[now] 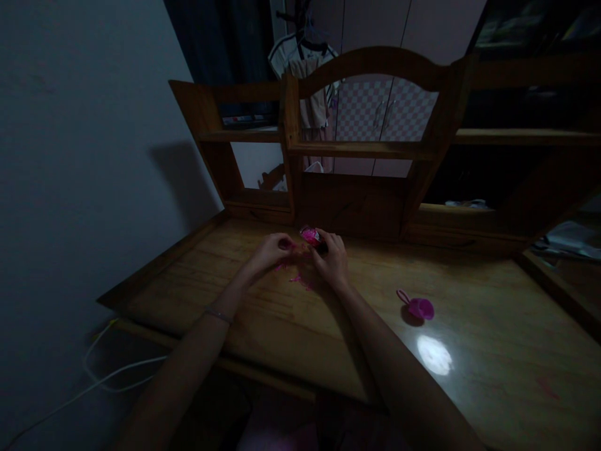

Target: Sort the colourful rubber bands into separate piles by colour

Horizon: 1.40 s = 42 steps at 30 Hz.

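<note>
In my right hand (334, 260) is a small dark container (312, 235) with pink stuff showing at its open end, tilted above the desk; its exact kind is hard to make out. My left hand (273, 252) is just left of it, thumb and fingers pinched together on a bit of pink material (292, 246). Pink shreds (298, 279) lie scattered on the wood below both hands. Off to the right, a magenta cap (420, 307) with a loop rests on the desk, touched by neither hand.
The wooden desk (253, 307) carries a shelf unit (361, 149) along its back. A wall (94, 188) borders the left side, where a white cable (117, 368) hangs by the desk's front edge. Light glares on the right part.
</note>
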{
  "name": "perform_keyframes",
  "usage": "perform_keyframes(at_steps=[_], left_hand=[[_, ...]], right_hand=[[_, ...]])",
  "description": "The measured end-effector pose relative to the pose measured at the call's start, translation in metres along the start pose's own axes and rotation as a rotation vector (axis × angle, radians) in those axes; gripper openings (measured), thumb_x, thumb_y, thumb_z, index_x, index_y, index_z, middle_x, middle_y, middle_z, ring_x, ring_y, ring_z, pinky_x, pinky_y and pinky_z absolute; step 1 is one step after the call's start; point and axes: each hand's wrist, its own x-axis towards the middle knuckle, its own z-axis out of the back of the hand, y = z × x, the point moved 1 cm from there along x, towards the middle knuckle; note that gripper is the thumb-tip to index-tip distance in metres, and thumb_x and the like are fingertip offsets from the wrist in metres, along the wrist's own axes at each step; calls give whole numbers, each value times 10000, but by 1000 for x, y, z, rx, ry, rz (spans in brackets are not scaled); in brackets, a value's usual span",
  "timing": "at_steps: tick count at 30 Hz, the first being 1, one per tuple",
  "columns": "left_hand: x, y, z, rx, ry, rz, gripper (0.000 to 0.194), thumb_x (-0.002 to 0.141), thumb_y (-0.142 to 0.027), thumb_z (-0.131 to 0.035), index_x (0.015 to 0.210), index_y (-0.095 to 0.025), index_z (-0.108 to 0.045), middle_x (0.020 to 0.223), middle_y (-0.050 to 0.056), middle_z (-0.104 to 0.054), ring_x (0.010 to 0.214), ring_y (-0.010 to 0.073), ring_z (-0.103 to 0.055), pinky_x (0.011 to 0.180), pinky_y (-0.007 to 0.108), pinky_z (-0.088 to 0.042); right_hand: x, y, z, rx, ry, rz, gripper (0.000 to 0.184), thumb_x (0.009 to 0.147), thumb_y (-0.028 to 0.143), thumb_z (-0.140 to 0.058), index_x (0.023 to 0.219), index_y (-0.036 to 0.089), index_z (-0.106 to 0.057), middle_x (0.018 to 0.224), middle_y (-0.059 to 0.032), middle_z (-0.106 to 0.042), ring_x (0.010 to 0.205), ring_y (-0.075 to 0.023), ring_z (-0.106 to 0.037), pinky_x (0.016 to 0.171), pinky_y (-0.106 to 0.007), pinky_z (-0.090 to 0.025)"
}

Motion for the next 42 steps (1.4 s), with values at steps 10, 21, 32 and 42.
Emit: perform_keyframes(at_steps=[10, 21, 32, 42], left_hand=[[6, -4, 21, -226, -61, -2, 263, 735, -348, -735, 888, -138, -691, 891, 62, -690, 807, 165, -631, 772, 272, -499], [-1, -15, 15, -196, 83, 5, 325, 735, -407, -743, 923, -142, -730, 894, 84, -719, 826, 209, -661, 750, 305, -525], [-2, -20, 13, -266, -16, -67, 224, 803, -270, -669, 981, -161, -747, 1017, 101, -727, 975, 242, -673, 865, 360, -537], [0, -27, 7, -234, -212, -115, 170, 763, -284, -723, 843, -138, -690, 861, 65, -709, 844, 195, -674, 830, 323, -536]], right_hand=[[-1, -2, -2, -212, 49, 17, 498, 810, 95, -546, 1296, 200, -573, 1171, -110, -585, 1093, -269, -473, 968, -415, -406], [-2, 0, -5, -260, 137, 120, 463, 843, 95, -530, 1287, 210, -593, 1178, -106, -582, 1128, -270, -447, 1011, -429, -363], [-1, -5, -3, -150, 96, 35, 538, 777, 71, -551, 1287, 236, -594, 1164, -103, -591, 1101, -279, -467, 973, -455, -394], [0, -6, -2, -62, 113, 49, 529, 770, 108, -581, 1286, 224, -596, 1150, -87, -605, 1078, -262, -492, 950, -413, -429]])
